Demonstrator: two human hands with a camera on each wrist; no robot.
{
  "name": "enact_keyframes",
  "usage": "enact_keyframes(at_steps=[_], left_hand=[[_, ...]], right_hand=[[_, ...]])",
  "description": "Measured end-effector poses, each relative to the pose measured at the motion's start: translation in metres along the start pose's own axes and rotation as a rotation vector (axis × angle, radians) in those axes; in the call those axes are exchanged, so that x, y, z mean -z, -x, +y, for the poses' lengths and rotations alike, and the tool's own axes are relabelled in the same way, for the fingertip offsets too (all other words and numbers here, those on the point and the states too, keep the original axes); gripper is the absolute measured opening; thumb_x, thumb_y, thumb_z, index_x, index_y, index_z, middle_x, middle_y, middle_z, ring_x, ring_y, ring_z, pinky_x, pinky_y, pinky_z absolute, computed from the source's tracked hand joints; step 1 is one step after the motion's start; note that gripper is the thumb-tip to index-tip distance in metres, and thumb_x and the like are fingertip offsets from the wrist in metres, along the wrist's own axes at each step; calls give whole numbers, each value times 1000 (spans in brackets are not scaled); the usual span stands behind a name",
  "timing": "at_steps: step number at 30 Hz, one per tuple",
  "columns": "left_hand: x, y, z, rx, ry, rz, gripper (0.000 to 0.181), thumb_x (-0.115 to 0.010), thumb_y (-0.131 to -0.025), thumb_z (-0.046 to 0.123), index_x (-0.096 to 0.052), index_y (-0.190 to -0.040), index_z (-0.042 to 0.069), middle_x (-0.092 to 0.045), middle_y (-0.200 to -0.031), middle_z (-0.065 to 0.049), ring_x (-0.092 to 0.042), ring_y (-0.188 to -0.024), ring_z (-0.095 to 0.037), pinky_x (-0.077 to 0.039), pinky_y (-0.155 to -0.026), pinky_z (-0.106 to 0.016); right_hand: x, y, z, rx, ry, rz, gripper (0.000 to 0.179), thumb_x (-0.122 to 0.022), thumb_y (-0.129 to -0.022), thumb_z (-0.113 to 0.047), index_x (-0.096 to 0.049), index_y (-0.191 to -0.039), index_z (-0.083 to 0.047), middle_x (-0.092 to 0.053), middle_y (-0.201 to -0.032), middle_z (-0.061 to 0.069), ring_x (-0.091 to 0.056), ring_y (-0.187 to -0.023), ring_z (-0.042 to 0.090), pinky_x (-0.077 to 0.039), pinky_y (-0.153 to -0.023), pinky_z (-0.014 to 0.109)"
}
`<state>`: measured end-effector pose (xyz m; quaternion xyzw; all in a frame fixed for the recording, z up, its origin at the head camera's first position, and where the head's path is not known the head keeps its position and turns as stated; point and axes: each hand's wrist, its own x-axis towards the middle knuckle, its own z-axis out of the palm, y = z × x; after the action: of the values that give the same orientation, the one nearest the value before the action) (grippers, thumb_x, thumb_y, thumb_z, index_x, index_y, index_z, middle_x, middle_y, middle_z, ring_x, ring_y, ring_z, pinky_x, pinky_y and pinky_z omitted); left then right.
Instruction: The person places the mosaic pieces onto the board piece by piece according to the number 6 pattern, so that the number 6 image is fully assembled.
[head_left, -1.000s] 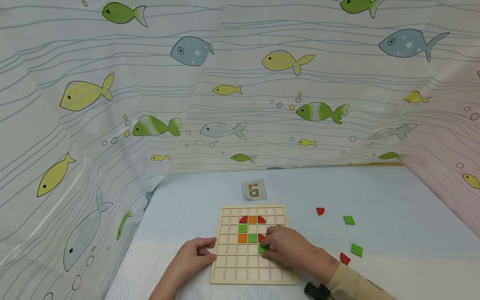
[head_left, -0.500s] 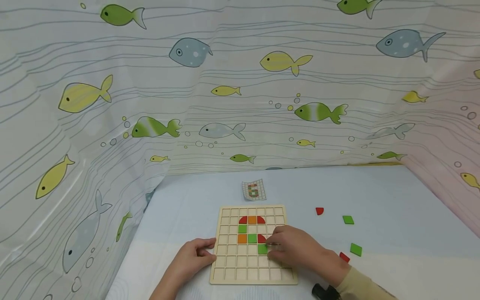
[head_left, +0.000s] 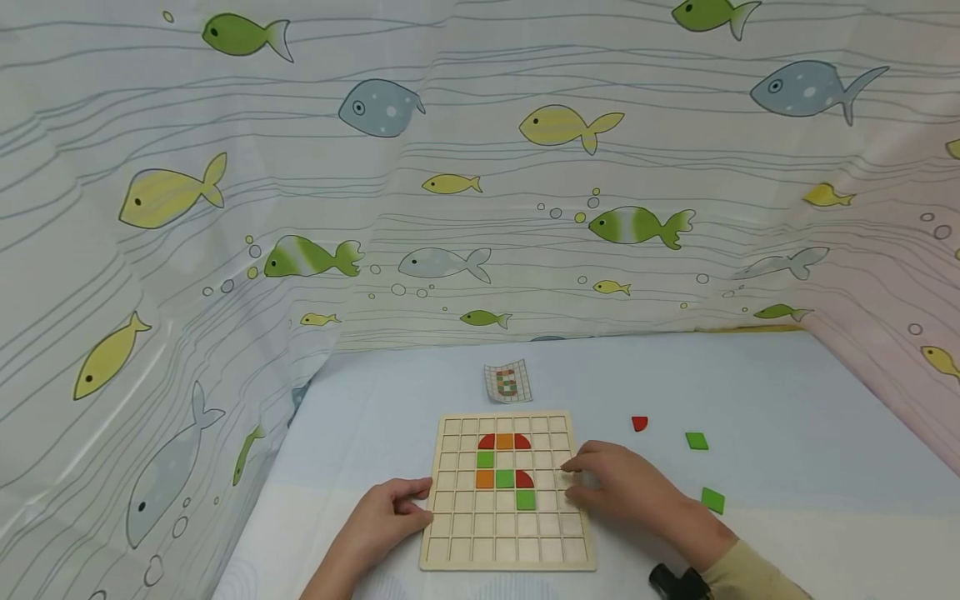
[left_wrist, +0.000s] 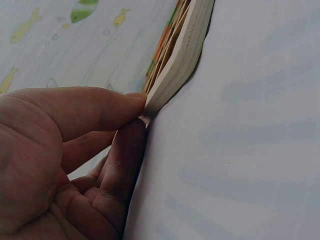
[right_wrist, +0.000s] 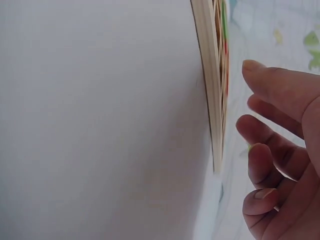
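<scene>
A square wooden grid board [head_left: 465, 530] lies on the table in the head view. Red quarter-round, orange square and green square tiles sit in several of its cells, among them a green tile [head_left: 526, 500] below a red quarter-round tile [head_left: 524, 479]. At the board's left edge, my left hand [head_left: 386, 512] pinches the rim with thumb and finger; the left wrist view shows these fingertips on the board's edge [left_wrist: 185, 52]. My right hand [head_left: 626, 483] hovers by the board's right edge, fingers loosely bent and apart, holding nothing. The right wrist view shows its fingers [right_wrist: 280, 87] free of the board.
Behind the board lies a small pattern card [head_left: 507, 382]. To the right are loose pieces: a red quarter-round tile [head_left: 639, 423], a green tile [head_left: 697, 441] and another green tile [head_left: 713, 500]. A fish-print curtain [head_left: 450, 217] rises behind the table.
My right hand has drawn back to the right from the green tile, which now lies in its cell. My left hand stays at the board's edge. The right arm now covers a loose red piece.
</scene>
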<state>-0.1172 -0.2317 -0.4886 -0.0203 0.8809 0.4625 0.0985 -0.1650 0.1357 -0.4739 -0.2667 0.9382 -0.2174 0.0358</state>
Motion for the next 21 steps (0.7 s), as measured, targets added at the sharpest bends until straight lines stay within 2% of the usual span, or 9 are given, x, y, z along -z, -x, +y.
enact_keyframes(at_steps=[7, 15, 21], left_hand=[[-1, 0, -1, -5, -4, 5, 54, -85, -77, 23, -69, -125, 6, -69, -110, -2, -62, -80, -14, -48, -69, -27], [0, 0, -1, -4, -2, 4, 55, -85, -77, 23, -68, -125, 5, -69, -111, -2, -62, -79, -14, -49, -69, -27], [0, 0, -1, -1, 2, -3, 55, -85, -77, 23, -68, -126, 4, -69, -111, -2, -62, -79, -15, -49, -69, -28]], right_hand=[[15, 7, 19, -83, -9, 52, 35, -82, -82, -29, -75, -115, -18, -63, -102, -13, -61, -99, 10, -51, -85, 34], [31, 11, 54, -84, 13, 129, 35, -81, -84, -25, -74, -116, -13, -66, -109, -3, -63, -100, 19, -52, -83, 38], [38, 14, 75, -128, 35, 138, 35, -80, -85, -24, -73, -117, -12, -66, -113, 1, -63, -105, 25, -51, -86, 45]])
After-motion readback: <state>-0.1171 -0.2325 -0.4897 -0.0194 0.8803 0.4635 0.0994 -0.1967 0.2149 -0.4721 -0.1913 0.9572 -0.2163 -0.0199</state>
